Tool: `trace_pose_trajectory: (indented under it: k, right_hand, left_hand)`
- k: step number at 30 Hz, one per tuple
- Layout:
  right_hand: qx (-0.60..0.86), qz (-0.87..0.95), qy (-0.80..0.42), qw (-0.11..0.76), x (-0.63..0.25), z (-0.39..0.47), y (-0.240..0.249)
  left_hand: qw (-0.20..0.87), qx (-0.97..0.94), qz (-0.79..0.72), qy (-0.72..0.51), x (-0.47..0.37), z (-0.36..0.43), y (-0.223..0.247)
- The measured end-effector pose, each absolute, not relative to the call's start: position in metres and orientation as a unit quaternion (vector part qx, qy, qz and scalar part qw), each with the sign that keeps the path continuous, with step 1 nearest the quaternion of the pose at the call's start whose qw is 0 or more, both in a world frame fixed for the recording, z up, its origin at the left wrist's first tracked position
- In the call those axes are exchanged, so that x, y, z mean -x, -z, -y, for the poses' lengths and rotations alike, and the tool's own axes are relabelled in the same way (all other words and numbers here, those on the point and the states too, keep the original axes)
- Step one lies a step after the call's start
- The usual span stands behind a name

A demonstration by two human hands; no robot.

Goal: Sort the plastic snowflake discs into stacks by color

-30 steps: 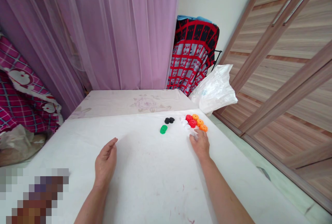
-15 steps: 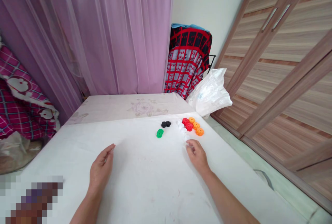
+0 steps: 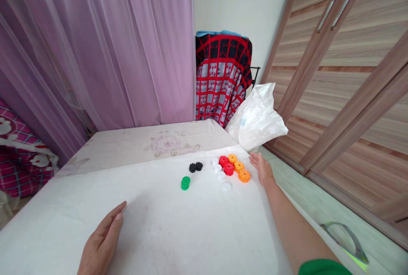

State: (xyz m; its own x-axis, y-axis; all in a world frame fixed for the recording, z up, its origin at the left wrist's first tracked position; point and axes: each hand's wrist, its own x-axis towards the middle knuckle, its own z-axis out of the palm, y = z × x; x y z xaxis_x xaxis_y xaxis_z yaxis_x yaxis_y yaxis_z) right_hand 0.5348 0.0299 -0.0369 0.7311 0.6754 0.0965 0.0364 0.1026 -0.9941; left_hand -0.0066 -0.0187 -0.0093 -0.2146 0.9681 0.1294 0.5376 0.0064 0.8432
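Note:
My right hand [image 3: 262, 169] is just right of a cluster of small notched plastic discs, fingers stretched out, holding nothing. Closest to it are several orange discs [image 3: 244, 176], with red discs [image 3: 228, 168] beside them and white discs [image 3: 221, 175] to their left. The white ones are hard to make out against the white cloth. Two black discs [image 3: 195, 167] and a small stack of green discs [image 3: 185, 182] lie further left. Over the near left part of the table, my left hand [image 3: 102, 241] is open and empty, its fingers extended.
A white cloth [image 3: 178, 224] covers the table over a floral cover [image 3: 127, 141]. A white plastic bag [image 3: 258, 117] stands past the far right corner. Purple curtains [image 3: 143, 49] hang behind, and a wooden wardrobe [image 3: 338, 75] is on the right.
My right hand has moved right and away from me, from near the white discs to beyond the orange ones. My left hand is lower in view. The camera view has shifted.

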Motion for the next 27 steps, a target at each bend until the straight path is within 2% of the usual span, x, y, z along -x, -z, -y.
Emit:
trace_pose_trajectory:
  k: [9,14,16,20,27]
  right_hand:
    - [0.613,0.373,-0.330,0.614,-0.530,-0.092,0.034]
    - [0.605,0.441,-0.392,0.535,-0.486,-0.100,0.027]
    - [0.613,0.487,-0.363,0.506,-0.462,-0.099,0.024]
    - [0.622,0.594,-0.283,0.424,-0.410,-0.091,0.017]
    - [0.604,0.727,-0.145,0.291,-0.309,-0.075,0.009]
  left_hand:
    - [0.356,-0.619,-0.564,-0.415,-0.075,-0.046,0.008]
    - [0.435,-0.688,-0.472,-0.339,-0.154,-0.099,0.000]
    - [0.448,-0.719,-0.439,-0.299,-0.180,-0.113,-0.002]
    - [0.391,-0.813,-0.370,-0.219,-0.194,-0.125,-0.001]
    - [0.306,-0.836,-0.411,-0.199,-0.119,-0.094,0.001]
